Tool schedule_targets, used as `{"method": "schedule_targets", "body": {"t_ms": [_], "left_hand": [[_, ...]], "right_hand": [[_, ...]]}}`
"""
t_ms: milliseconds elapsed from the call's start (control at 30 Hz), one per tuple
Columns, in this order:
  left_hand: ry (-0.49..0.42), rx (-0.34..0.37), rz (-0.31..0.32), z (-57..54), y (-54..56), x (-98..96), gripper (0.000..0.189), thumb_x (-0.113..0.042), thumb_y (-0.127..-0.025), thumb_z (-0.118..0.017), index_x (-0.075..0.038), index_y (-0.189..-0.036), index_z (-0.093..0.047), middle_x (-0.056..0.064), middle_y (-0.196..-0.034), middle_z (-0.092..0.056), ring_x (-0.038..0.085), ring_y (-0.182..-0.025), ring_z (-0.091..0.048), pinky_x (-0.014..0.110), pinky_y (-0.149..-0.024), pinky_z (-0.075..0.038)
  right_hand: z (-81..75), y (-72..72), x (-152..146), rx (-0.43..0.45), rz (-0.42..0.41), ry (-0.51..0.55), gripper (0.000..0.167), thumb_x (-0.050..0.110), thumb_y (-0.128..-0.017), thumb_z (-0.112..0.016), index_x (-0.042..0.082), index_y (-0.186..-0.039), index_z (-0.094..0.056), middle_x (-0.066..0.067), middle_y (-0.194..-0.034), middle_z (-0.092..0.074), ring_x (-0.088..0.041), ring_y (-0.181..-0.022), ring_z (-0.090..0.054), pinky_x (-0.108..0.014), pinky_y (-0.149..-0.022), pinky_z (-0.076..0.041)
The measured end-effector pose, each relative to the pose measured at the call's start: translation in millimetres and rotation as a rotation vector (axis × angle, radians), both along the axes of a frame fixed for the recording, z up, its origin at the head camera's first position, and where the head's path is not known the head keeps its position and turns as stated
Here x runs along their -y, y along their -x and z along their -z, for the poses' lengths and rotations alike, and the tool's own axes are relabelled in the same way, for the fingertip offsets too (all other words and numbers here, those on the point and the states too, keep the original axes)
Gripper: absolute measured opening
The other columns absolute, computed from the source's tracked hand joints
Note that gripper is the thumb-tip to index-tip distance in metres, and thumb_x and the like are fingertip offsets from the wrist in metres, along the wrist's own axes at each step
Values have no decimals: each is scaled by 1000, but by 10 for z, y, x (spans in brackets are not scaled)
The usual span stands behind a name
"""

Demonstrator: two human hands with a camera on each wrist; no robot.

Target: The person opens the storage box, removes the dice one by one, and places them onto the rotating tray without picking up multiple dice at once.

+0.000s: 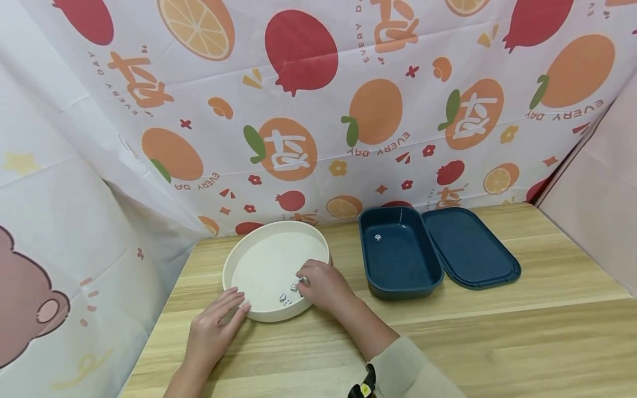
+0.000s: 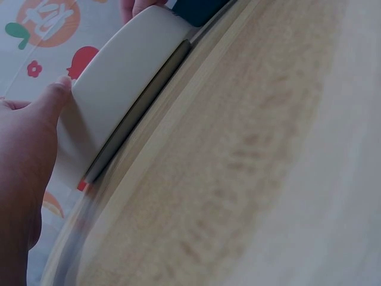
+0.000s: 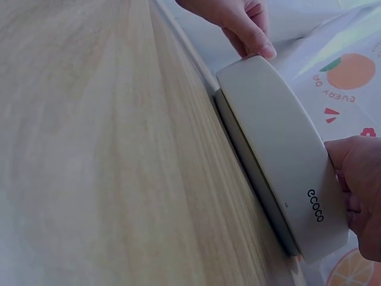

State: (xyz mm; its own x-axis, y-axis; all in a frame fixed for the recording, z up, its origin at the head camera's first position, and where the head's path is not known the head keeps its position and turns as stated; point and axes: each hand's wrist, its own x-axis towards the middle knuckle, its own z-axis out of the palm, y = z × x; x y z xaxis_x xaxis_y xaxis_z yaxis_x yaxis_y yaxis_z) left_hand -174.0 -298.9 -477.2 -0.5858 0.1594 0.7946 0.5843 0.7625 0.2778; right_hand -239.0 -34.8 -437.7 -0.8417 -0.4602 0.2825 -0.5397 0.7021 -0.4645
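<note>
A round cream tray with a raised wall stands on the table. Several small white dice with dark pips lie inside, near its front right. My right hand reaches over the tray's right rim and pinches a die between thumb and fingertips. At the front left, my left hand rests its fingertips and thumb on the rim, fingers fairly straight. The left wrist view shows that thumb on the rim's edge. In the right wrist view the tray's wall hides the dice.
Right of the tray stands a dark blue rectangular box with a single die inside. Its flat blue lid lies against the box's right side. A fruit-print cloth hangs behind the wooden table.
</note>
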Motion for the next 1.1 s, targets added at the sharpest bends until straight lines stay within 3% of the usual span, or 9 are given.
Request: {"method": "schedule_targets", "body": {"t_ms": [233,500,700,867,967,1100], "left_hand": [[-6,-23,18,5,3,-21,27,-7,-68,-86,-5,-94,-78,9,-98,-77,13,-110,-68,9,-105,-42],[11,-7,-5,-21,9,-17,26,-7,-69,-85,-4,-93,-77,10,-99,-76,15,-109,-68,10,-106,-42],[16,25,-17,-31,4,0,26,-7,-69,-86,-4,-94,-77,9,-99,-76,12,-111,-67,9,-106,-41],[12,9,-15,-18,-4,19,26,-7,-68,-86,-4,-93,-77,10,-99,-76,16,-109,-69,9,-106,-42],[12,-3,-13,-7,-8,29,26,-7,-68,-86,-4,-93,-77,10,-99,-76,16,-108,-69,10,-106,-42],[14,-5,-10,5,-12,30,25,-8,-69,-86,-4,-93,-77,10,-99,-76,15,-109,-68,10,-106,-42]], "right_hand": [[-97,-18,-89,28,13,12,28,27,-92,-70,15,-117,-73,3,-114,-71,-11,-108,-65,-25,-95,-57],[-387,43,-339,24,53,51,33,29,-93,-69,14,-123,-69,-2,-126,-68,-17,-119,-63,-33,-100,-55],[-701,244,-708,-82,91,60,29,21,-91,-71,10,-118,-71,-6,-120,-70,-22,-114,-65,-38,-98,-57],[-917,464,-997,-40,153,0,32,23,-92,-71,9,-120,-70,-8,-120,-70,-24,-114,-64,-41,-97,-57],[-935,613,-1150,10,170,-60,31,24,-93,-69,9,-121,-70,-9,-120,-69,-26,-113,-63,-43,-97,-56],[-825,788,-1323,81,185,-120,31,22,-95,-66,7,-122,-69,-12,-121,-68,-28,-114,-62,-46,-98,-55]]}}
